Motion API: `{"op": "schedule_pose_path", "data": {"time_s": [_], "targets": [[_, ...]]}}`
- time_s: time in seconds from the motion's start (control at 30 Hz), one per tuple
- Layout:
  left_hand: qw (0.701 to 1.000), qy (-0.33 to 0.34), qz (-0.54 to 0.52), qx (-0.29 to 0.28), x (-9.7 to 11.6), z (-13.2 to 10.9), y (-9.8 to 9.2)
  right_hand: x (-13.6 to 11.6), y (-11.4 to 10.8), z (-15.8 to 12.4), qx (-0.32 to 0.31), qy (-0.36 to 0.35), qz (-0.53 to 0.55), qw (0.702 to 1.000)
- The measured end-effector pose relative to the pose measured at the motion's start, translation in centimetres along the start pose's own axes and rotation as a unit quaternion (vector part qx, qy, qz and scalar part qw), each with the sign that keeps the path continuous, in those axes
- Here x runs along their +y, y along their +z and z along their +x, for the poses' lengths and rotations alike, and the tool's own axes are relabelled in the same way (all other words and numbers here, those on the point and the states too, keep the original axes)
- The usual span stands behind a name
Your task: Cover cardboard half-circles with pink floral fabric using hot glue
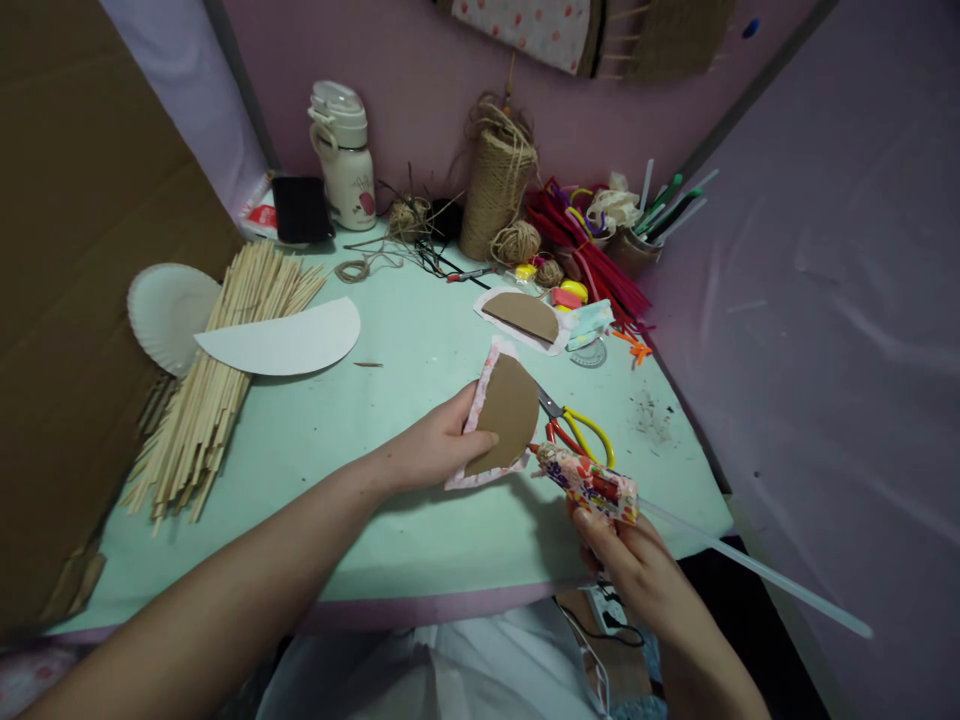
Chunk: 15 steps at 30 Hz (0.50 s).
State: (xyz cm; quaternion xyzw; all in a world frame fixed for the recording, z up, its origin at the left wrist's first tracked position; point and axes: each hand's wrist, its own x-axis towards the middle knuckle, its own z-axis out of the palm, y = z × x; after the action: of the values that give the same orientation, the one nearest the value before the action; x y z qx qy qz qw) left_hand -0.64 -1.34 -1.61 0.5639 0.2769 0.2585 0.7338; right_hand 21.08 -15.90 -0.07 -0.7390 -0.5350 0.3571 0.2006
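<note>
My left hand (439, 440) pinches a brown cardboard half-disc (508, 410) backed with pink floral fabric and holds it just above the pale green table (420, 380). My right hand (626, 555) grips a glue gun (592, 482) wrapped in floral print. A long clear glue stick (757, 570) trails from its back. The gun's nozzle points at the lower right edge of the half-disc. Yellow-handled scissors (581, 430) lie on the table right behind the gun.
A second fabric-backed cardboard half-disc (523, 316) lies farther back. A white paper half-circle (289, 338), a paper plate (166, 312) and a heap of bamboo sticks (217, 370) sit at left. Twine spools (496, 180), a flask (345, 155) and red pipe cleaners (592, 255) line the back.
</note>
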Motion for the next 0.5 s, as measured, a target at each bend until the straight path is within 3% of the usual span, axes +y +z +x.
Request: {"op": "schedule_pose_path", "data": {"time_s": [0.5], "targets": [[1.000, 0.004, 0.011, -0.024, 0.14, -0.01, 0.08, 0.04, -0.27, 0.02, 0.003, -0.005, -0.016, 1.000]]}}
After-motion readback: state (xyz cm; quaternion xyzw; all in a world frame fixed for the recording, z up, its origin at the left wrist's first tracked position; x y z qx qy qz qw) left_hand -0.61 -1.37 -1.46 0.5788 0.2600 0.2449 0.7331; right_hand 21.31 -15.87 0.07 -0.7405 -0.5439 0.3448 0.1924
